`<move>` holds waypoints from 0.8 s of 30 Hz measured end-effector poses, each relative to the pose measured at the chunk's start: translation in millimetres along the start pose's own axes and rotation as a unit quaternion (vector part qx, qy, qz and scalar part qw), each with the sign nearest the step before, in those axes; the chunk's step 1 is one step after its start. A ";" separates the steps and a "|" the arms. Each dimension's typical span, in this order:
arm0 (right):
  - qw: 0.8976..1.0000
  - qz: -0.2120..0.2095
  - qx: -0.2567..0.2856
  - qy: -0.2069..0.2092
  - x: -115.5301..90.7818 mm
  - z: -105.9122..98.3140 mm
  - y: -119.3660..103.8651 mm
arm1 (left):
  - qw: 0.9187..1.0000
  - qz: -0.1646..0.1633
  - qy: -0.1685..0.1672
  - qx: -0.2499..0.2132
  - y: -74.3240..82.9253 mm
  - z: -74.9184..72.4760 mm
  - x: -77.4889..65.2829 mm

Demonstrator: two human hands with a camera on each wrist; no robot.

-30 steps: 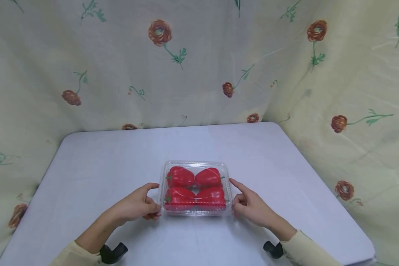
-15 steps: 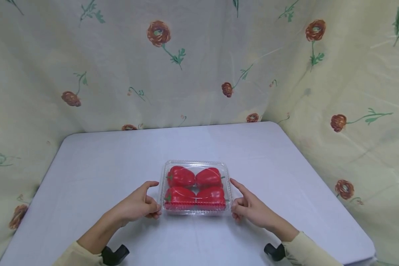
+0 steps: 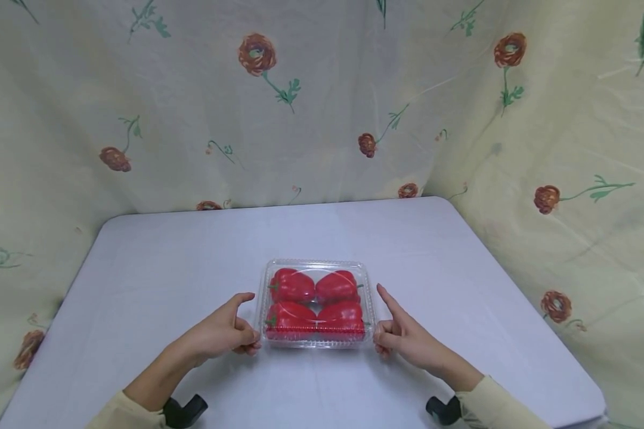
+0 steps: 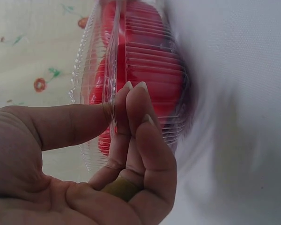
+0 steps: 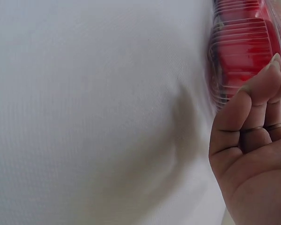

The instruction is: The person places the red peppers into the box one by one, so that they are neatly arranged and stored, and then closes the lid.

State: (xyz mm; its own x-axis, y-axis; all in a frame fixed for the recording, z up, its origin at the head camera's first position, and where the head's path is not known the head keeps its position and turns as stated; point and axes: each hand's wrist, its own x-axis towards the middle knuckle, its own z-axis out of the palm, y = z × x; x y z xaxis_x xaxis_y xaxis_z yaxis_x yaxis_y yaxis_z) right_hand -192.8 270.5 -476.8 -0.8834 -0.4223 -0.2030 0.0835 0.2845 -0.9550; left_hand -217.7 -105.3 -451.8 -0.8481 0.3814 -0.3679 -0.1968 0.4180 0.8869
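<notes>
A clear plastic clamshell box (image 3: 315, 344) lies near the middle of the table with its lid down. Through the lid show several red bell peppers (image 3: 292, 286) with green stems, in two rows. At the box's left side, my left hand (image 3: 222, 335) pinches the rim; in the left wrist view its thumb (image 4: 75, 124) and curled fingers meet there. My right hand (image 3: 410, 339) grips the near right rim, index finger straight and off the box. In the right wrist view its curled fingers (image 5: 262, 84) are at the ribbed box wall (image 5: 239, 42); the thumb is mostly hidden.
A white cloth covers the table (image 3: 172, 256), whose corners are rounded. Flower-printed curtains (image 3: 322, 95) hang behind it and along both sides. Dark wrist devices (image 3: 185, 411) sit at both sleeve cuffs.
My right index finger has lifted away from the box's right edge and points more upward. The left hand and the box stay almost where they were.
</notes>
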 end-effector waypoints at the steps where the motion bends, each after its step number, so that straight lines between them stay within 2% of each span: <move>1: 1.000 -0.002 0.001 0.000 -0.2 0.3 -0.3 | 1.000 0.001 -0.003 0.000 0.4 -0.2 -0.5; 7: 1.000 -0.018 0.014 -0.005 -0.3 -0.2 0.4 | 1.000 0.005 -0.014 -0.003 2.0 -0.6 -2.7; 19: 1.000 -0.001 0.016 0.003 -0.2 1.3 -2.9 | 1.000 0.007 -0.012 0.010 1.4 -1.2 -2.3; 21: 1.000 0.009 0.010 0.009 -0.5 1.5 -3.9 | 1.000 0.007 -0.016 0.017 1.6 -2.3 -2.1; 24: 1.000 0.025 -0.009 0.017 -0.6 1.3 -5.7 | 0.999 0.007 -0.017 0.051 3.1 -5.5 -1.5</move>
State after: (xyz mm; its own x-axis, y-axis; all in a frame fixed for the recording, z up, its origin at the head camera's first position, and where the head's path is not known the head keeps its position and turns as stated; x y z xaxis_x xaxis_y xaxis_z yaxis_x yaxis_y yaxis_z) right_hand -192.1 268.1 -471.5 -0.8935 -0.3780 -0.2423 0.1195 0.3200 -0.9398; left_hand -219.8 -109.1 -447.0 -0.8329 0.4153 -0.3659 -0.1317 0.4934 0.8598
